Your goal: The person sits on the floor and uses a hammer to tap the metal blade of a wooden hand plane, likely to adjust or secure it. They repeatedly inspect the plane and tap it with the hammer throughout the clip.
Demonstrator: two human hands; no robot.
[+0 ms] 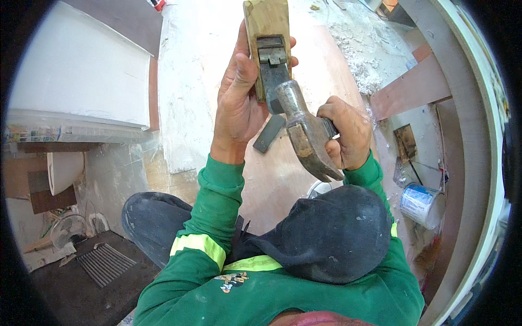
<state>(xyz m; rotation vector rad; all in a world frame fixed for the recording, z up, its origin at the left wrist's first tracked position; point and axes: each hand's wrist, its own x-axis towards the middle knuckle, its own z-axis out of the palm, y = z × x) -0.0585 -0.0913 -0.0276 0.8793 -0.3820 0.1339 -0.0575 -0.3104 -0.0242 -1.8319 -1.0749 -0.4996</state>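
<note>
My left hand [239, 92] is wrapped round a wooden hand plane [268, 19], thumb along its near side and fingertips showing past the far side. A dark metal blade [275, 77] sticks out of the plane's mouth toward me. My right hand [350, 133] grips a claw hammer [307, 136] close below its head. The hammer's round face is up against or just over the blade's end; I cannot tell whether they touch. Its claw points toward me. Under the hammer, a dark flat bar [269, 133] lies on the pinkish board [277, 185].
White shavings [367, 76] are heaped beyond the board at the right. A paint can [422, 206] lies on the right, near a curved-looking panel edge [473, 163]. On the left stands a white panel [81, 70], with a black mat [103, 282] below. My bent knees flank the board.
</note>
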